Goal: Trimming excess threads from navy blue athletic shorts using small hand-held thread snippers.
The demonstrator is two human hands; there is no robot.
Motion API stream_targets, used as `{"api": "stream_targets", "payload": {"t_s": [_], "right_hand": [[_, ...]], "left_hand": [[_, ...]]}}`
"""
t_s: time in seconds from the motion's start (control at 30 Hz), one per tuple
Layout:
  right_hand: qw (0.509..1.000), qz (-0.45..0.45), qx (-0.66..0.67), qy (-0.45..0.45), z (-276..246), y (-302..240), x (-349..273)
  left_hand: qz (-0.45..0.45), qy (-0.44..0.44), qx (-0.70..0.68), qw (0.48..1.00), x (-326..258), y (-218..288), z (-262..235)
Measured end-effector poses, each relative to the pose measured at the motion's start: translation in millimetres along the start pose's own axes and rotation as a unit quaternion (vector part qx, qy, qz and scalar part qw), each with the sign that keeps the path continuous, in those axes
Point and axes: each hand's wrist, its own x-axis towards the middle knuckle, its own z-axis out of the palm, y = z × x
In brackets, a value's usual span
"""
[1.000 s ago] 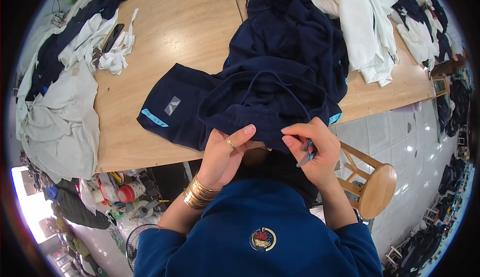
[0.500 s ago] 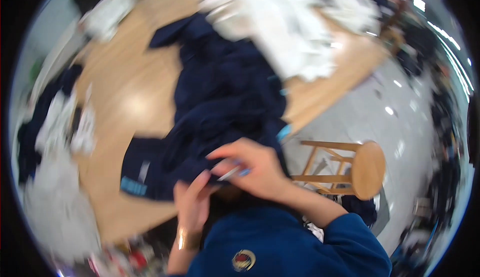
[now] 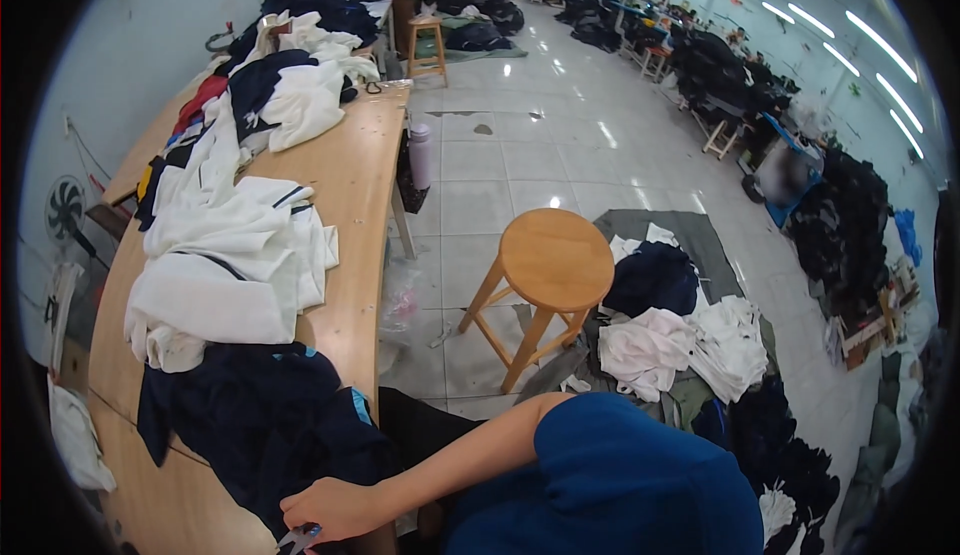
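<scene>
My right hand (image 3: 335, 510) is at the bottom edge, closed around small thread snips (image 3: 300, 536) with a blue spot on the handle. It rests on a dark navy garment (image 3: 265, 425) with light blue trim, which lies bunched at the near end of the long wooden table (image 3: 350, 205). My bare forearm runs back to a blue sleeve (image 3: 610, 485) at the lower right. My left hand is out of the picture.
White garments (image 3: 230, 265) are heaped further along the table, with more mixed clothes (image 3: 290, 75) at its far end. A round wooden stool (image 3: 555, 255) stands on the tiled floor beside it. White and navy clothes (image 3: 680, 340) lie piled on the floor. A bottle (image 3: 420, 155) stands by the table leg.
The view has swung right, off the tabletop and toward the floor and stool. My left hand has left the picture. My right hand still holds the snips on the navy garment.
</scene>
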Motion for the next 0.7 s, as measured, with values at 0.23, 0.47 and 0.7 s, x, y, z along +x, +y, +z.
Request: {"api": "stream_targets", "payload": {"t_s": [0.23, 0.47, 0.7], "right_hand": [[0.999, 0.032, -0.005, 0.001, -5.4, -1.2, -0.1], [0.999, 0.009, 0.000, 0.044, 4.1, -11.1, -3.8], [0.995, 0.009, -0.013, 0.094, 13.5, -0.7, -3.4]], "left_hand": [[0.022, -0.034, 0.150, 0.988, 4.9, -2.7, -3.5], [-0.011, -0.089, 0.070, 0.993, 2.5, -0.4, -13.6], [-0.013, -0.109, 0.076, 0.991, 2.9, -3.2, -14.1]]}}
